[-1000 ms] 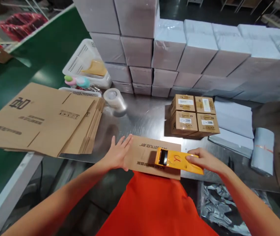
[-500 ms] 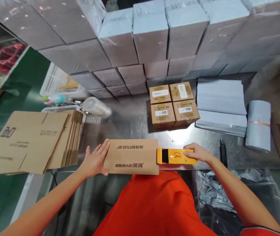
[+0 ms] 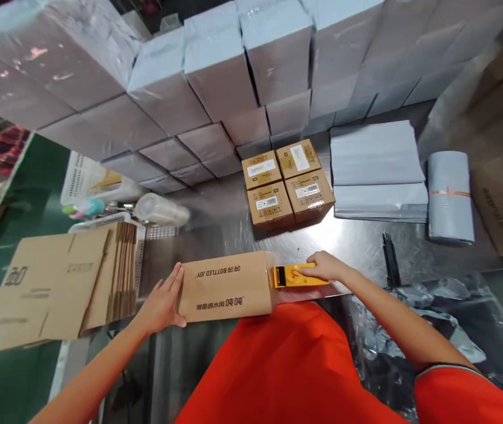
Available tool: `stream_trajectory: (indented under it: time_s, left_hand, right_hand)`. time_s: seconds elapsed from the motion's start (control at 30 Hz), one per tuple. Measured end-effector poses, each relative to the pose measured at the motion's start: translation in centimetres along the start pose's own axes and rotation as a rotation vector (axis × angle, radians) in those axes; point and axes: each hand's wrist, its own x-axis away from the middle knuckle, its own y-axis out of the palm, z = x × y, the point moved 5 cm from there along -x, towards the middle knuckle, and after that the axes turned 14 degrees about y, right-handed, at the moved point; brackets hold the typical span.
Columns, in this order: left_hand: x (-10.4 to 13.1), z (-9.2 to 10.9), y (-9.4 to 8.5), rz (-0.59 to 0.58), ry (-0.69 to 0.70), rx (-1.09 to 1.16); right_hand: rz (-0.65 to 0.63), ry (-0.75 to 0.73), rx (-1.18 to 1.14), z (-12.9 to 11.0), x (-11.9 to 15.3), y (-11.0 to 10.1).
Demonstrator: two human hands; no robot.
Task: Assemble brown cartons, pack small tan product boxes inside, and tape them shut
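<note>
A carton [image 3: 227, 287] is laid flat at the near table [image 3: 234, 227] edge, its left end pressed by the open left hand [image 3: 163, 300]. A yellow tape gun [image 3: 293, 276] is gripped by the right hand [image 3: 324, 266] against the carton's right end

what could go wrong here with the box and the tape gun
The brown carton hangs over the near edge of the steel table, braced only by the flat left hand; a hard pull might tip or slide it. The right hand holds the yellow tape dispenser at the carton's right end, so the tape could run crooked.
</note>
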Motion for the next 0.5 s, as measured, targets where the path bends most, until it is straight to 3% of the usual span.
stream_trajectory:
  time_s: [0.13, 0.27, 0.37, 0.5]
  left_hand:
    - [0.2, -1.1, 1.0, 0.095, 0.109, 0.073]
    - [0.4, -1.9, 1.9, 0.155, 0.169, 0.099]
    - [0.4, -2.4, 2.5, 0.187, 0.158, 0.129]
    - [0.3, -2.8, 3.1, 0.208, 0.149, 0.185]
  right_hand:
    - [0.112, 0.098, 0.135, -4.3, 0.1, -0.8]
    - [0.177, 0.163, 0.194, -6.5, 1.2, -1.6]
    - [0.262, 0.236, 0.196, -6.5, 2.0, -2.1]
    - [0.397, 0.389, 0.171, -4.0, 3.6, -2.6]
